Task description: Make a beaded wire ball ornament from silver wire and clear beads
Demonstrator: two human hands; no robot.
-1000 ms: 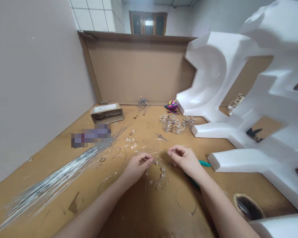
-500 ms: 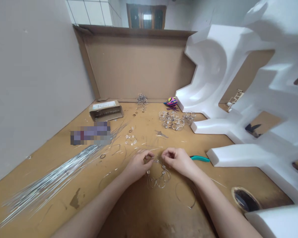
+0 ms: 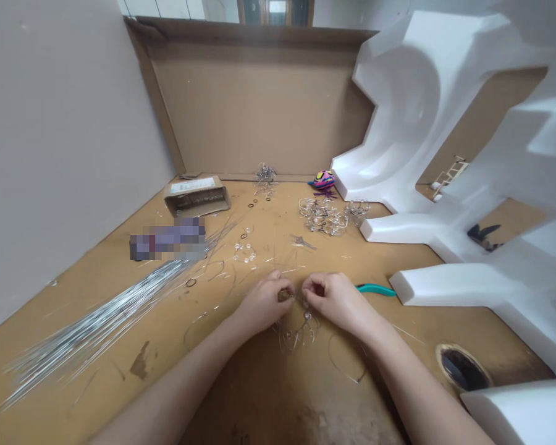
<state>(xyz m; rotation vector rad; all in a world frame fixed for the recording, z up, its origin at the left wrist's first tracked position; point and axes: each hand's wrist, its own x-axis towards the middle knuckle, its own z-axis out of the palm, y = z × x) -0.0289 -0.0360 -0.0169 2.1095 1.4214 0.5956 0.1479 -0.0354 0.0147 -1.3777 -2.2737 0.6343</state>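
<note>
The left hand (image 3: 269, 301) pinches the far edge of a silvery, looped wire ring with clear round beads (image 3: 297, 337); whether the curled right hand (image 3: 331, 296) grips it too, I cannot tell. Roughly circular, without an evident long axis, its thin loops point toward the wearer over the tan tabletop (image 3: 241, 395).

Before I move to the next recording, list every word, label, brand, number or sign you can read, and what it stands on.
Readable text: none.
White label on the small cardboard box: any print is too small and blurred to read.
Purple item: pixelated, so any marking cannot be read.
</note>
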